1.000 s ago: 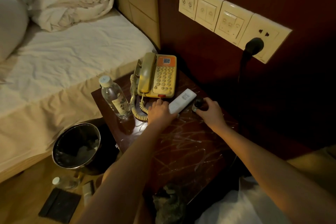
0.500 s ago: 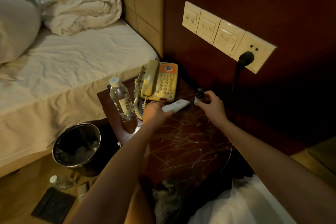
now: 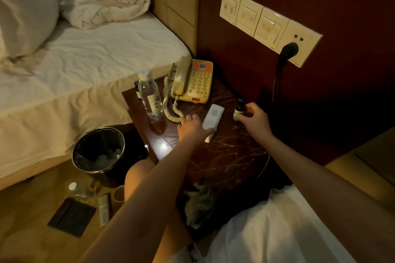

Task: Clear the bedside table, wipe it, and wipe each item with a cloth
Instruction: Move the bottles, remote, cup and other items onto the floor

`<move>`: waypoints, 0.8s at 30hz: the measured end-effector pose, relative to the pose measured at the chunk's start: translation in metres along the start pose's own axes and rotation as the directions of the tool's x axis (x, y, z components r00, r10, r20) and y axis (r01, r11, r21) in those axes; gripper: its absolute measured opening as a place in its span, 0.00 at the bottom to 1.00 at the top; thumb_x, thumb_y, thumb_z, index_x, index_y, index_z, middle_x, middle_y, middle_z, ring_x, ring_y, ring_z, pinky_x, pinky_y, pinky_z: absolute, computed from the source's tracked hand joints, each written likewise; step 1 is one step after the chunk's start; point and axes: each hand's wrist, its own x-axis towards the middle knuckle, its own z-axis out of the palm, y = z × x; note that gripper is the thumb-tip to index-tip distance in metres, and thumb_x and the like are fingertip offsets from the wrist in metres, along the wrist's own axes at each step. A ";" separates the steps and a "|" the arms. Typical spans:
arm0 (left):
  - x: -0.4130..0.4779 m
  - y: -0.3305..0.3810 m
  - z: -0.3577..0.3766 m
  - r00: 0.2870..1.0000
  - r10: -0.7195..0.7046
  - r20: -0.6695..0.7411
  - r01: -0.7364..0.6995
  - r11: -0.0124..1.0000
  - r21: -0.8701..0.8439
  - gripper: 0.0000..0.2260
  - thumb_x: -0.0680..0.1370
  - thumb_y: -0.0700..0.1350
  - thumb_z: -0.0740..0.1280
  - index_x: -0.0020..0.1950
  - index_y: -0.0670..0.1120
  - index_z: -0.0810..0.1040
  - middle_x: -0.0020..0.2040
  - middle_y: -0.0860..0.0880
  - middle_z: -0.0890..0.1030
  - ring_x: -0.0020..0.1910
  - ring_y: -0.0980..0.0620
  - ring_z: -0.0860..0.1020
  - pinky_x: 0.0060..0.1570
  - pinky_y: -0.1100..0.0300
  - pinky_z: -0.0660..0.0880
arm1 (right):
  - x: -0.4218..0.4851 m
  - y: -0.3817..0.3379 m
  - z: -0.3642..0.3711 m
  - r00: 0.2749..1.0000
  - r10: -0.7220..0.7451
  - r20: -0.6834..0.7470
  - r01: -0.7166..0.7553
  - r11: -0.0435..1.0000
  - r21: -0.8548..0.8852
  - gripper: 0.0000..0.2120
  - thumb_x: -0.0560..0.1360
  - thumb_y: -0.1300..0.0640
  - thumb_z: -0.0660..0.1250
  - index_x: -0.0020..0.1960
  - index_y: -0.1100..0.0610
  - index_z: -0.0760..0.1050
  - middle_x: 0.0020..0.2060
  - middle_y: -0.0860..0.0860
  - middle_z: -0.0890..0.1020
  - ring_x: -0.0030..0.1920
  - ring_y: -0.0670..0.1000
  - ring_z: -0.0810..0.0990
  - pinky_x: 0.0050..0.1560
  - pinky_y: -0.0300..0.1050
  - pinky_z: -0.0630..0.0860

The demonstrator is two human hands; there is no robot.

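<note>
Left hand (image 3: 193, 127): curled over the near end of the white remote (image 3: 213, 118), one fingertip hooked round its edge; the remote lies near the middle of the worktop (image 3: 224, 156), pointing to 1 o'clock.
Right hand (image 3: 254, 119): pinching a small dark bottle (image 3: 240, 109) between thumb and fingers at 2 o'clock, bottle upright; I cannot tell whether its base is clear of the surface.
Just changed: a second ago both hands were only closing on these two things. Now each has a firm hold, and the small bottle stands higher in the fingers than it did.
Meaning for the task: clearing is under way, and these two look like the next things to go. Wiping has likely not begun.
Still on the worktop: a yellow telephone (image 3: 192, 83) at 12 o'clock, its coiled cord trailing towards the left hand, and a clear water bottle (image 3: 150, 98) at 10 o'clock.
Cloth (image 3: 198, 200): a grey crumpled lump at 6 o'clock on the near edge, held by neither hand.
Already off: a bottle (image 3: 79, 190), a tube (image 3: 103, 209) and a dark flat folder (image 3: 71, 216) lie on the floor at 8 o'clock, near the bin (image 3: 99, 148).
Risk: the cord lies just beside the left hand and could snag when the remote is lifted.
</note>
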 end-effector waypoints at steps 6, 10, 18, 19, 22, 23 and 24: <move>0.011 0.020 0.028 0.997 -0.045 -0.056 0.052 0.990 0.130 0.37 0.72 0.65 0.68 0.70 0.40 0.66 0.67 0.42 0.69 0.67 0.42 0.67 0.64 0.48 0.64 | 0.006 0.017 -0.007 1.000 0.026 0.003 -0.026 0.999 0.031 0.10 0.71 0.53 0.73 0.50 0.55 0.76 0.46 0.48 0.81 0.47 0.47 0.80 0.49 0.48 0.77; 0.018 0.021 0.031 0.994 -0.043 -0.102 0.053 0.994 0.097 0.32 0.72 0.61 0.68 0.66 0.39 0.71 0.63 0.41 0.72 0.62 0.41 0.71 0.61 0.48 0.66 | 0.008 0.024 -0.009 1.000 0.017 0.010 -0.017 1.000 0.016 0.10 0.71 0.53 0.73 0.50 0.55 0.76 0.45 0.47 0.81 0.46 0.45 0.80 0.48 0.46 0.76; 0.014 0.001 0.007 0.993 -0.116 -0.027 0.104 0.957 -0.271 0.28 0.70 0.63 0.70 0.58 0.42 0.76 0.54 0.45 0.77 0.49 0.45 0.77 0.49 0.48 0.77 | 0.002 0.004 -0.015 1.000 -0.017 0.016 0.016 0.999 0.041 0.11 0.72 0.54 0.72 0.51 0.56 0.76 0.46 0.50 0.81 0.47 0.48 0.80 0.49 0.50 0.77; 0.011 -0.002 0.003 0.994 -0.110 -0.025 0.096 0.940 -0.327 0.27 0.70 0.62 0.71 0.57 0.42 0.78 0.51 0.45 0.79 0.46 0.46 0.79 0.45 0.49 0.78 | 0.001 -0.002 -0.016 1.000 -0.028 0.008 0.027 0.998 0.051 0.11 0.72 0.54 0.72 0.51 0.57 0.76 0.46 0.51 0.81 0.47 0.49 0.80 0.49 0.51 0.77; -0.003 -0.010 -0.012 0.993 -0.121 -0.002 0.100 0.824 -0.557 0.18 0.73 0.55 0.72 0.51 0.40 0.81 0.40 0.47 0.81 0.37 0.50 0.79 0.34 0.57 0.76 | -0.004 -0.022 -0.018 0.998 -0.057 -0.022 0.058 0.996 0.065 0.11 0.73 0.56 0.72 0.52 0.59 0.76 0.47 0.52 0.81 0.48 0.50 0.80 0.50 0.51 0.76; -0.009 -0.013 -0.018 0.989 -0.150 0.018 0.127 0.762 -0.635 0.16 0.74 0.53 0.72 0.47 0.39 0.81 0.35 0.47 0.79 0.33 0.51 0.77 0.29 0.61 0.73 | -0.007 -0.029 -0.018 0.998 -0.063 -0.026 0.064 0.996 0.062 0.11 0.73 0.56 0.72 0.52 0.59 0.75 0.47 0.51 0.81 0.49 0.50 0.79 0.49 0.49 0.76; -0.015 -0.017 -0.022 0.984 -0.175 0.036 0.150 0.698 -0.701 0.15 0.75 0.52 0.72 0.42 0.39 0.80 0.32 0.47 0.77 0.30 0.52 0.75 0.27 0.63 0.70 | -0.010 -0.036 -0.017 0.997 -0.071 -0.025 0.072 0.996 0.056 0.11 0.73 0.57 0.72 0.53 0.60 0.75 0.47 0.51 0.80 0.49 0.49 0.79 0.48 0.46 0.74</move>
